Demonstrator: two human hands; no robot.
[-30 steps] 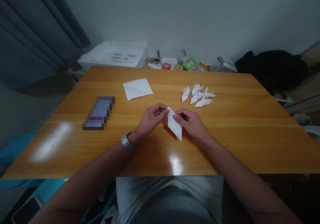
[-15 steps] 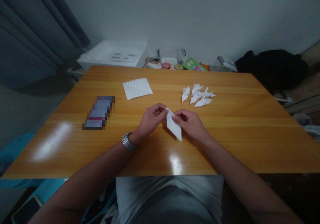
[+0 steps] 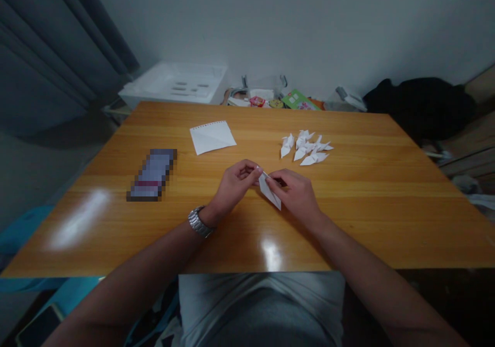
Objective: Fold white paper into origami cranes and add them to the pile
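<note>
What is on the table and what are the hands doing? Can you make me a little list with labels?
left hand: left hand pinches the top end of the folded paper
right hand: right hand pinches the same paper from the other side
paper shape: white, long and pointed
watch: silver watch on the left wrist
table: wooden table
far right: pile of small folded paper figures
far middle: white notepad sheet, lying flat
left: flat dark object, blurred out
</note>
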